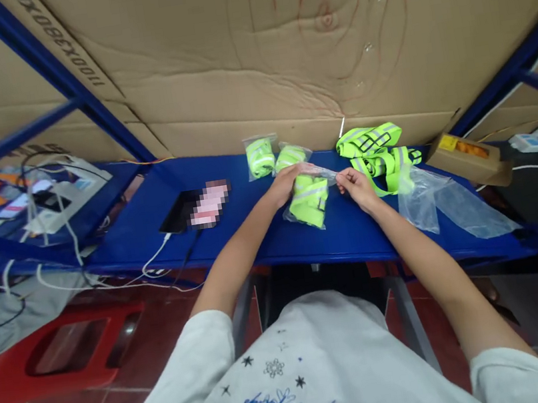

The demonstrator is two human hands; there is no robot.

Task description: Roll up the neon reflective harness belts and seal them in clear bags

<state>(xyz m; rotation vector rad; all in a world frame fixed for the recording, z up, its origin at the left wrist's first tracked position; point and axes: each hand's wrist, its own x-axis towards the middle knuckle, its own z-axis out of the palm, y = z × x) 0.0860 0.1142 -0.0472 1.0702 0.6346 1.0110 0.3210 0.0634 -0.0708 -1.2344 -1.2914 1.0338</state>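
My left hand (287, 184) and my right hand (355, 187) hold the two ends of the flap of a clear plastic bag (319, 172). In that bag is a folded neon-yellow reflective strap (310, 202), lying on the blue table just below my hands. The fingers of both hands are pinched on the plastic. Behind my left hand lie two more bagged neon-yellow straps, one further left (261, 157) and one partly hidden by the hand (291, 156). Loose neon-yellow reflective straps (377, 157) are heaped beyond my right hand.
Clear plastic bags (465, 199) lie right of my right forearm. An open cardboard box (467, 158) with orange contents stands at the right. Two phones, one dark (178, 213) and one lit (209, 203), sit at the left with cables. A cardboard wall (207, 56) backs the blue table (124, 216).
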